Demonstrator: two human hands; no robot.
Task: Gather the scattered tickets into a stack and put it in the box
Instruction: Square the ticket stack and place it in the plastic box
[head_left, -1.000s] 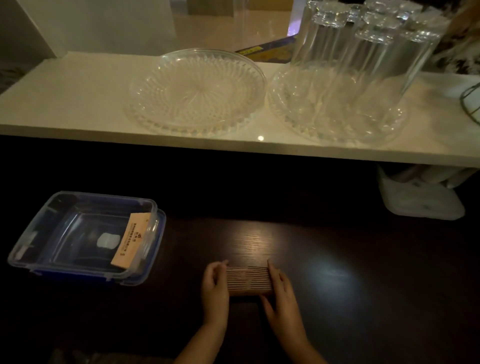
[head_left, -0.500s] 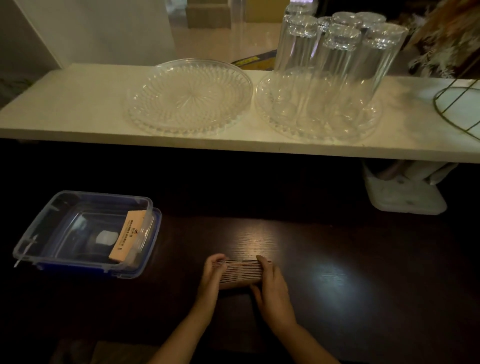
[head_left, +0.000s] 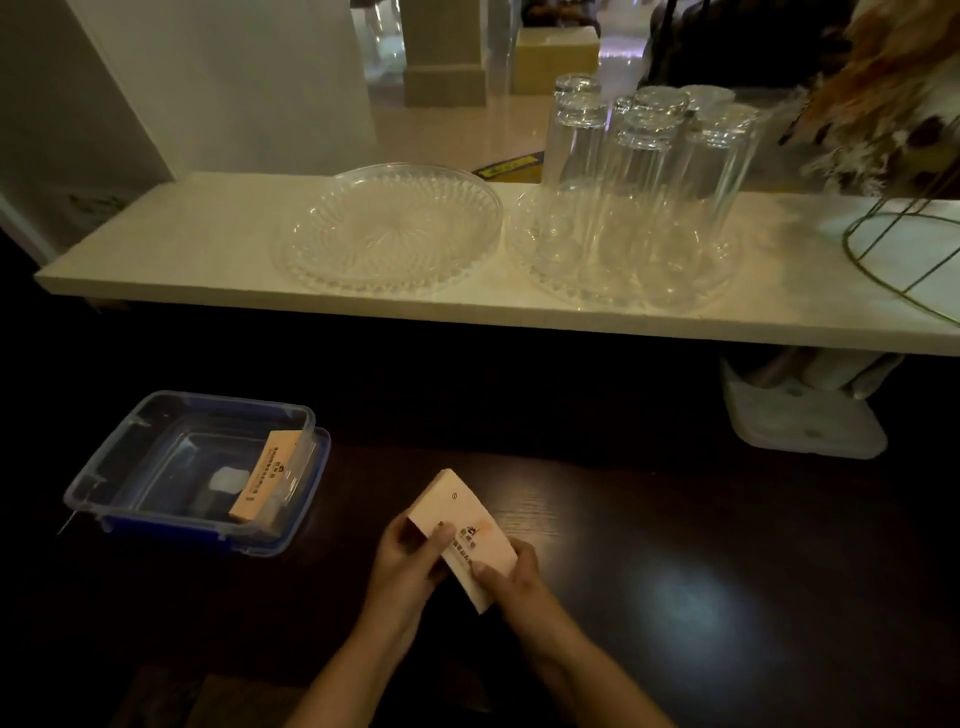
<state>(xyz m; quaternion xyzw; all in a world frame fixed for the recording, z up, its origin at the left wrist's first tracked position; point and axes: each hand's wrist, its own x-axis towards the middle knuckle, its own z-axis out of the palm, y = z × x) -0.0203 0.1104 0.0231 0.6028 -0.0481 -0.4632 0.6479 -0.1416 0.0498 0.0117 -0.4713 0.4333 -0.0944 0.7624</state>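
Head view: the stack of tickets (head_left: 462, 530) is up off the dark table (head_left: 675, 545), printed face to the camera, tilted with one corner pointing away. Left hand (head_left: 405, 566) clamps its left side, thumb across the top face; right hand (head_left: 511, 577) pinches the lower right edge, thumb on top as well. Both hands are closed on that stack, near the table's front edge, about mid-width. Over at the left edge sits the clear box (head_left: 197, 467) with blue trim, lid off, and one ticket (head_left: 265, 475) leans inside against its right wall. Behind, on the white shelf (head_left: 208, 244), an empty glass plate (head_left: 389, 228) sits beside upturned glasses (head_left: 644, 171) grouped on a second plate.
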